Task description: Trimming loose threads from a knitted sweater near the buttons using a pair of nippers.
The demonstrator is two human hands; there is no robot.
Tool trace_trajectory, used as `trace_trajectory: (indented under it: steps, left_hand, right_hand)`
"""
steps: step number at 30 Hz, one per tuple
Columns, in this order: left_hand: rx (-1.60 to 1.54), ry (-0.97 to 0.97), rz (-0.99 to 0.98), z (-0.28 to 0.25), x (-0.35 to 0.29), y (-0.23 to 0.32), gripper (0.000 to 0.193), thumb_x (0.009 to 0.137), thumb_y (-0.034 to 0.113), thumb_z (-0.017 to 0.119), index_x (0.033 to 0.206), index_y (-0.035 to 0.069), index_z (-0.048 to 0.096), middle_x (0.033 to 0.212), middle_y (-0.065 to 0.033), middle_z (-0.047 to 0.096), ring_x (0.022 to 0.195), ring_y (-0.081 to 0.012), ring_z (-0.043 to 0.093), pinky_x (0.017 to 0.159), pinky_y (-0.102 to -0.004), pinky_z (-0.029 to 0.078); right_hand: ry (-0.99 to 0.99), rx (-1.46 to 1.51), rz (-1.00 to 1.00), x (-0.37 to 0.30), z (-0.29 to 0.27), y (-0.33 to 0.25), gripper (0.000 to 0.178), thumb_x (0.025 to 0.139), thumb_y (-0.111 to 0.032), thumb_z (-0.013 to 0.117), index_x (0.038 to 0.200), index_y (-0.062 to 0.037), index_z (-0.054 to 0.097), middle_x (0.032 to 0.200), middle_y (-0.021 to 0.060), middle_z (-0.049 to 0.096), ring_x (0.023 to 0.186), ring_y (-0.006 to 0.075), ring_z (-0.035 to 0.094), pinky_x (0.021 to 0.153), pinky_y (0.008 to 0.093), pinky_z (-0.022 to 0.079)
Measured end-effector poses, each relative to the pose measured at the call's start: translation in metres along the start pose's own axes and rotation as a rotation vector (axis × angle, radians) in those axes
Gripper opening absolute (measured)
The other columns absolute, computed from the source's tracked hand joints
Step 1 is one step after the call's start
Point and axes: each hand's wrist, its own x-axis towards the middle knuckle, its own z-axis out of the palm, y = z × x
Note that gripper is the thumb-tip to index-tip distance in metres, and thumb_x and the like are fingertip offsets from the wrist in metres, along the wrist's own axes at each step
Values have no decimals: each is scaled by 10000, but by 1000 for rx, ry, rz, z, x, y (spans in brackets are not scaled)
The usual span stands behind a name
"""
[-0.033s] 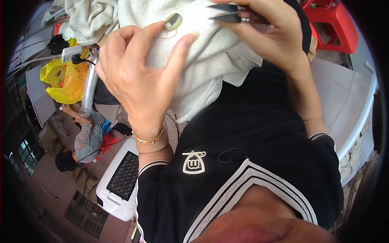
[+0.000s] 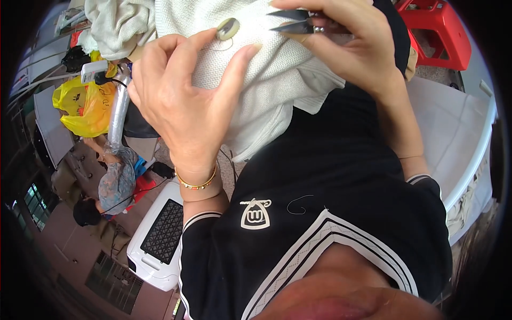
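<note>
A cream knitted garment (image 2: pixel 250 104) lies bunched over my lap at the top of the view. On it is a round, pale button (image 2: pixel 228 29) with a darker middle, and a fine thread curls beside it. My left hand (image 2: pixel 178 90) rests on the knit with thumb and forefinger spread on either side of the button; the forefinger's tip touches or nearly touches the button's rim. In my right hand (image 2: pixel 354 45) is a pair of thread snips (image 2: pixel 292 22), dark blades parted and pointing left towards the button. The snips' handles are mostly hidden by my fingers.
Another cream knit (image 2: pixel 120 26) lies at upper left, near a yellow plastic bag (image 2: pixel 88 104). A co-worker (image 2: pixel 114 181) sits beyond. A white appliance with a black grille (image 2: pixel 160 229) stands at lower left. At right are a red stool (image 2: pixel 453 37) and a white-rimmed table (image 2: pixel 448 117).
My right hand has brought the snips slightly to the left and a little lower, closer to the button. My left hand and the garment stay almost where they were.
</note>
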Motion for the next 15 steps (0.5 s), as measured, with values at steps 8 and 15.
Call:
trace_trajectory:
  steps: [8, 15]
  left_hand:
    - [-126, 93, -103, 13, -11, -4, 373, 672, 236, 931, 965, 77, 764, 928, -53, 615, 909, -198, 590, 775, -315, 469]
    - [-213, 117, -101, 18, -12, -9, 337, 689, 181, 925, 956, 60, 758, 938, -43, 610, 898, -171, 582, 770, -302, 463]
  right_hand:
    - [-62, 97, 55, 16, 9, -6, 435, 707, 75, 687, 1133, -8, 713, 737, 73, 581, 627, 158, 549, 567, 267, 419]
    - [-2, 64, -335, 18, 42, 39, 378, 737, 20, 707, 1107, -51, 733, 891, 132, 728, 772, 258, 703, 667, 320, 532]
